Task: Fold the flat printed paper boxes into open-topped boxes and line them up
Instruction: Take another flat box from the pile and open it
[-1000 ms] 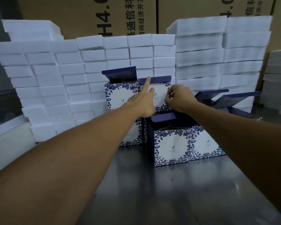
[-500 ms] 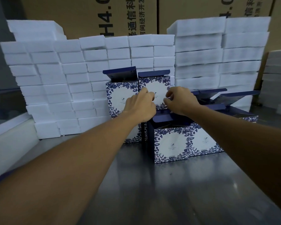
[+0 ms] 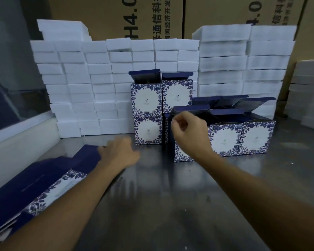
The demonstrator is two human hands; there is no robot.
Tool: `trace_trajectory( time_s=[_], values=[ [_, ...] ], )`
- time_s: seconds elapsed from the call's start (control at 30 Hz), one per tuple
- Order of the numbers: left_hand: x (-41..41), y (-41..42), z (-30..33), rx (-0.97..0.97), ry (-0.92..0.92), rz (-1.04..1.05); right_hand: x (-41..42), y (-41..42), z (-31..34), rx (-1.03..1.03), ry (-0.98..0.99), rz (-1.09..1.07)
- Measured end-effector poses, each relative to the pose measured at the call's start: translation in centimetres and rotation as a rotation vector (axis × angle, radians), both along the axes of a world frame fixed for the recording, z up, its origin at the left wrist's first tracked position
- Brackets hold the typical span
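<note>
Left hand (image 3: 119, 153) loose-fingered, empty, nearest flats (image 3: 43, 185) running lengthwise down-left on worktop (image 3: 161, 196); right hand (image 3: 188, 134) curled, empty, by boxes (image 3: 223, 138).

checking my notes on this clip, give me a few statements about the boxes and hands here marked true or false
1. Folded boxes stand two high at the back. True.
2. The left hand grips a folded box. False: it reaches toward the flat boxes at the left, holding nothing.
3. The right hand is in front of the nearest folded box. True.
4. The white foam blocks lie in front of the boxes. False: they are stacked behind them.
</note>
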State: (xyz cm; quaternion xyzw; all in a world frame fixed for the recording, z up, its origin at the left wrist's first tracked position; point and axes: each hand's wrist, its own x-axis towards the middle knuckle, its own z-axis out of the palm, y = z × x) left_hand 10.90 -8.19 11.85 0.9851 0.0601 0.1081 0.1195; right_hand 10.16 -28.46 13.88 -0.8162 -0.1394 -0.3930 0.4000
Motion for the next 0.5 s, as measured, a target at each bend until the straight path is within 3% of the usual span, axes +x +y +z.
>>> trace_trajectory(
  time_s=[0.1,0.2,0.5],
  values=[
    [-2.1,3.7,-2.6,0.083,0.145,0.206,-1.6,1.4,-3.5,0.113,0.113,0.018],
    [-3.4,6.9,-4.5,-0.004,0.335,0.312,-2.4,2.2,-6.2,0.286,0.215,0.027],
    [-3.9,9.4,-3.1,-0.301,0.281,0.231,-3.6,2.4,-9.7,0.628,0.368,0.088]
  ],
)
